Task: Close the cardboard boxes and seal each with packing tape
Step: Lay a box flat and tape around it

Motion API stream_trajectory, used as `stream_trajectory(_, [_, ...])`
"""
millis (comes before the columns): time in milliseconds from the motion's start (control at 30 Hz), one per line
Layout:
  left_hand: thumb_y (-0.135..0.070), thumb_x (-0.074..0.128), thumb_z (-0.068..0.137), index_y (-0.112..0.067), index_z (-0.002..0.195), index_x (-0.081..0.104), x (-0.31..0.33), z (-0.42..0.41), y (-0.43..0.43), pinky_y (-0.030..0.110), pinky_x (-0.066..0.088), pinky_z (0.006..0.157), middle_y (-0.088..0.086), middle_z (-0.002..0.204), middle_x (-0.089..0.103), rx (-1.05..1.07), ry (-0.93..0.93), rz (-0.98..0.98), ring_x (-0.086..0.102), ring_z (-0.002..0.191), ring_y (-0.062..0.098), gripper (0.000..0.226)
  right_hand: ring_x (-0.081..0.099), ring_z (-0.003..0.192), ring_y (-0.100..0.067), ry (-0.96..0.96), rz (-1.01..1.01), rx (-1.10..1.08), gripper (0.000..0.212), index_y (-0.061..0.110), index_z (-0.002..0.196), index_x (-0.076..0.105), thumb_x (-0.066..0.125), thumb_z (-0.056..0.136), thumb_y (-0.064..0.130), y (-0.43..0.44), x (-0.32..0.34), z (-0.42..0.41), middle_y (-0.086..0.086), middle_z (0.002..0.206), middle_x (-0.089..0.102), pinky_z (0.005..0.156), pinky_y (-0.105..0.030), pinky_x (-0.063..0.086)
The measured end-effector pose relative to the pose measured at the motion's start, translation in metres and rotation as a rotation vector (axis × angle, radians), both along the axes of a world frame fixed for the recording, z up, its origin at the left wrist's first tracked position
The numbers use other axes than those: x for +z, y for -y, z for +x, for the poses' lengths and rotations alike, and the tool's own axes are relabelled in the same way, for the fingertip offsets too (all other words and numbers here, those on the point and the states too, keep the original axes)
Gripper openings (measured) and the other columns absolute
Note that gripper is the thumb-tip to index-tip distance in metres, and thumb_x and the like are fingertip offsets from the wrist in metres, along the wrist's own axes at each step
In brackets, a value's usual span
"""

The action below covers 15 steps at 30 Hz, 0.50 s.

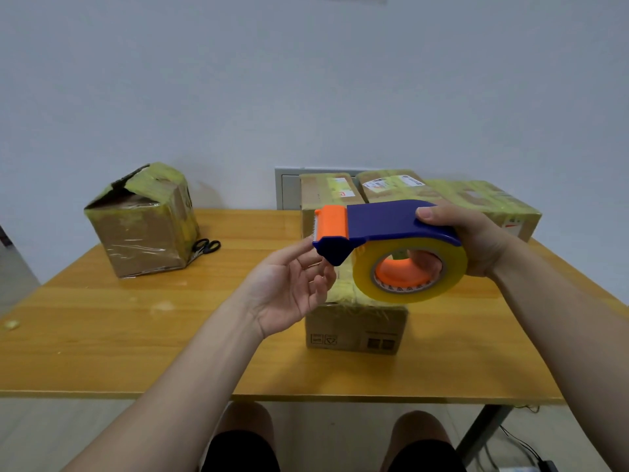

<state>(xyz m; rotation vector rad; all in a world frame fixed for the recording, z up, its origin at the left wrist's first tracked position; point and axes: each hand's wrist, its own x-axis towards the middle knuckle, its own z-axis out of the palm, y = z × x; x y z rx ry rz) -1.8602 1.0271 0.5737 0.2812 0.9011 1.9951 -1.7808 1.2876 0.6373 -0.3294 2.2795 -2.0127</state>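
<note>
Left arm: bare forearm raised from lower left toward centre.
Left grip: palm up, fingers loosely extended, index tip at the front corner of the tape dispenser.
Right arm: bare forearm reaching in from lower right.
Right grip: clasps the tape dispenser, thumb on top, fingers inside the roll core.

Wooden table, taped box at left, black scissors just beside it, centre box, more boxes behind
</note>
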Motion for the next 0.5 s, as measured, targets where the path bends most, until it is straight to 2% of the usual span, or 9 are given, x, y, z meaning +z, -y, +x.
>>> stream_trajectory(100, [-0.022,0.067,0.085,-0.003,0.125,0.068,0.0085,0.0008,0.0028,0.017,0.054,0.051,0.007,0.092,0.069,0.029,-0.044,-0.066,0.066,0.071,0.014,0.045,0.06,0.049,-0.017,0.001,-0.008,-0.004,0.074,0.002,0.092,0.068,0.091,0.052,0.06,0.0011,0.0012,0.0006,-0.007,0.065,0.067,0.049,-0.024,0.05])
stream_trajectory(200, [-0.029,0.07,0.085,-0.002,0.128,0.068,0.0125,0.0024,0.005,0.017,0.056,0.052,0.008,0.092,0.072,0.023,-0.058,-0.069,0.068,0.07,0.013,0.051,0.06,0.049,-0.017,0.001,-0.015,0.0,0.078,-0.001,0.093,0.065,0.091,0.053,0.061,0.0017,0.0024,0.0019,-0.007,0.065,0.067,0.049,-0.024,0.051])
stream_trajectory(333, [-0.024,0.07,0.085,-0.003,0.144,0.057,0.0097,0.004,0.0042,0.017,0.056,0.053,0.01,0.091,0.073,0.057,-0.032,-0.035,0.07,0.067,0.012,0.064,0.06,0.052,-0.02,0.007,-0.004,-0.011,0.073,0.004,0.09,0.07,0.091,0.051,0.062,-0.0001,0.0019,0.0023,-0.008,0.068,0.067,0.052,-0.026,0.051])
stream_trajectory(433, [-0.022,0.071,0.089,-0.002,0.145,0.056,0.0073,0.0052,0.0029,0.02,0.059,0.055,0.016,0.108,0.073,-0.001,0.021,-0.014,0.074,0.082,0.02,0.061,0.061,0.056,-0.02,0.018,-0.012,-0.022,0.067,0.012,0.089,0.075,0.091,0.049,0.063,-0.0022,0.0006,0.0024,-0.008,0.072,0.068,0.054,-0.028,0.052])
stream_trajectory(500, [-0.022,0.078,0.085,0.002,0.14,0.061,0.006,0.006,0.0034,0.025,0.063,0.058,0.022,0.12,0.07,-0.058,0.06,0.013,0.076,0.092,0.026,0.062,0.061,0.054,-0.021,0.021,-0.024,-0.029,0.065,0.012,0.087,0.076,0.092,0.048,0.063,-0.0028,0.0004,0.0027,-0.009,0.071,0.068,0.053,-0.027,0.052])
